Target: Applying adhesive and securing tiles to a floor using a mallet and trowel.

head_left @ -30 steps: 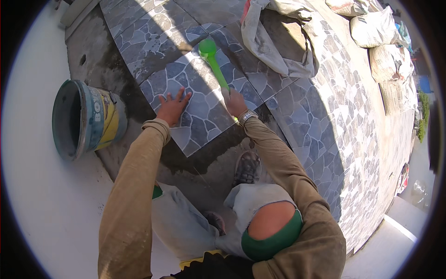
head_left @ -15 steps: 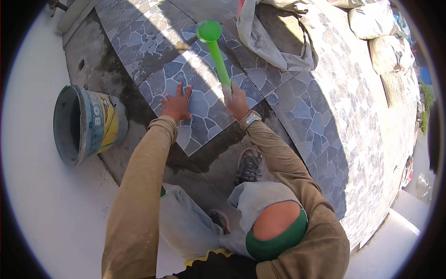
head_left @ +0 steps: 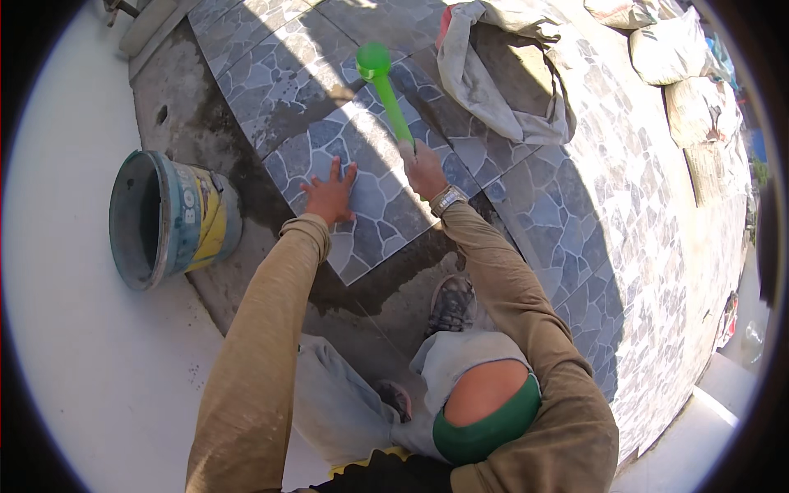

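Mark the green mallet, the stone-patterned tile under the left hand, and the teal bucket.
Green mallet [head_left: 389, 100]: head view, on the handle.
Stone-patterned tile [head_left: 375, 186]: head view, on the upper face.
Teal bucket [head_left: 182, 223]: head view, outer wall.

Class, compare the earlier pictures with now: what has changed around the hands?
The right hand has moved the green mallet slightly farther forward than a second ago. Nothing was taken hold of or let go. The left hand stays spread on the patterned tile; bucket unmoved.
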Demonstrator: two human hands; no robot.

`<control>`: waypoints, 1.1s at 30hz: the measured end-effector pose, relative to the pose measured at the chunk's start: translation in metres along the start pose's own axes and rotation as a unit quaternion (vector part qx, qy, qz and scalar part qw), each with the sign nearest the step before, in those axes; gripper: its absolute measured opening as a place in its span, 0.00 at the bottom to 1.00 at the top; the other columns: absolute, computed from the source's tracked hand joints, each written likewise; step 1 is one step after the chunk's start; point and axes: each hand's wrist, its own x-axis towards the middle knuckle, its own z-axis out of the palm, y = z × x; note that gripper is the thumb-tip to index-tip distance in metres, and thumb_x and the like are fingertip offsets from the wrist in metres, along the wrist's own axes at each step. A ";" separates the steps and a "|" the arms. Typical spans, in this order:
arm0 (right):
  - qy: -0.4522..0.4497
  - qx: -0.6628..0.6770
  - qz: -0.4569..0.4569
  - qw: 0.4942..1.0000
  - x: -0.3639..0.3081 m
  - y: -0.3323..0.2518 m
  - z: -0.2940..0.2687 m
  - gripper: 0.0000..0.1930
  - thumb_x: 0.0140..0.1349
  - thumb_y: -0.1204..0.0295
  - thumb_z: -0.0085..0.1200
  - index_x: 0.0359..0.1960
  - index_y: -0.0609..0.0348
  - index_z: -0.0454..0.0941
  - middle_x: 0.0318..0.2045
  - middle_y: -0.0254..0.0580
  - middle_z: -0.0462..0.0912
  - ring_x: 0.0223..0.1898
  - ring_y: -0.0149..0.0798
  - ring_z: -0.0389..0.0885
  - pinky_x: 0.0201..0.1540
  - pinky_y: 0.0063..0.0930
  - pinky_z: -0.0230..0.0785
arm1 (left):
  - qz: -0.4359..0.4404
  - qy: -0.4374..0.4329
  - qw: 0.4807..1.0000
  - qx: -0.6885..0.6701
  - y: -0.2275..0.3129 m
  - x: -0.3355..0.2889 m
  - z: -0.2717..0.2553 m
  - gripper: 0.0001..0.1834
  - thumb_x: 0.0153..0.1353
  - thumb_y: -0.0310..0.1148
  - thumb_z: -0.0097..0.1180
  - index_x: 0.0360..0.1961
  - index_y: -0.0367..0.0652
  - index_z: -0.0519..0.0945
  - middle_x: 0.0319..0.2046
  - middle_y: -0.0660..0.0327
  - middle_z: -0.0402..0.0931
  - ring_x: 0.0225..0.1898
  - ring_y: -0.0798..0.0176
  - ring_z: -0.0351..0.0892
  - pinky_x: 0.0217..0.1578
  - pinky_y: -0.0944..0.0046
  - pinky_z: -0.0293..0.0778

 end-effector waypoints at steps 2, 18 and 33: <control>0.012 -0.079 -0.064 0.995 -0.004 0.009 -0.011 0.25 0.73 0.50 0.43 0.38 0.64 0.75 0.33 0.67 0.81 0.37 0.72 0.78 0.40 0.62 0.68 | 0.011 0.008 1.000 -0.005 0.011 0.004 -0.004 0.64 0.47 0.50 0.77 0.78 0.67 0.44 0.80 0.57 0.34 0.70 0.22 0.56 0.62 0.20 0.57; 0.057 0.011 -0.075 0.995 -0.062 -0.002 -0.014 0.18 0.73 0.58 0.46 0.39 0.64 0.72 0.26 0.65 0.78 0.31 0.70 0.77 0.33 0.62 0.66 | 0.000 -0.008 1.000 0.007 -0.001 -0.001 0.001 0.65 0.48 0.51 0.76 0.79 0.66 0.42 0.80 0.57 0.33 0.69 0.22 0.56 0.62 0.18 0.56; 0.007 -0.146 -0.028 0.989 -0.095 0.032 -0.059 0.18 0.68 0.56 0.51 0.39 0.62 0.73 0.27 0.60 0.80 0.33 0.63 0.81 0.36 0.58 0.71 | -0.033 0.010 0.999 -0.013 0.010 0.014 0.007 0.71 0.40 0.50 0.80 0.79 0.59 0.41 0.80 0.52 0.33 0.71 0.29 0.57 0.61 0.18 0.56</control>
